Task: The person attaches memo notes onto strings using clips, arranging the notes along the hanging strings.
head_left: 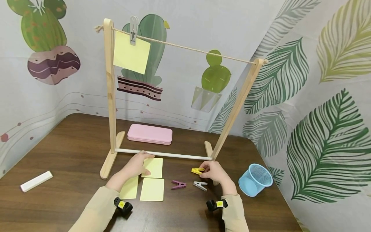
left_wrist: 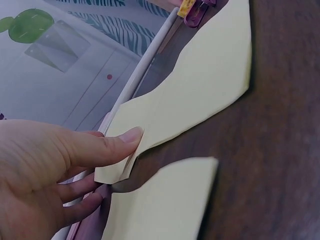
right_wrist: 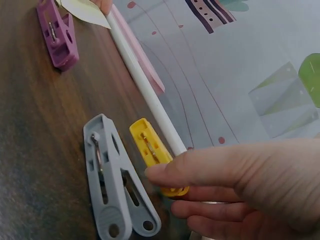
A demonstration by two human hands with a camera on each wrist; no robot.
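My left hand (head_left: 135, 165) pinches the edge of a pale yellow sticky note (head_left: 155, 168), thumb on its top face, in front of the white crossbar. In the left wrist view the thumb (left_wrist: 131, 136) presses on the paper. Two more sticky notes lie nearer me, one (head_left: 152, 190) beside the other (head_left: 129, 188). On the right, my right hand (head_left: 216, 172) grips a yellow clothespin (right_wrist: 150, 142) by its handle end, between thumb and fingers. A grey clothespin (head_left: 200, 185) and a purple clothespin (head_left: 178, 184) lie on the table nearby.
A wooden frame (head_left: 110, 87) with a rope (head_left: 188, 48) stands behind the hands. A grey clothespin (head_left: 133, 30) holds a sticky note (head_left: 131, 56) on the rope. A pink case (head_left: 149, 132), a blue mesh cup (head_left: 251, 183) and a white bar (head_left: 36, 181) are around it.
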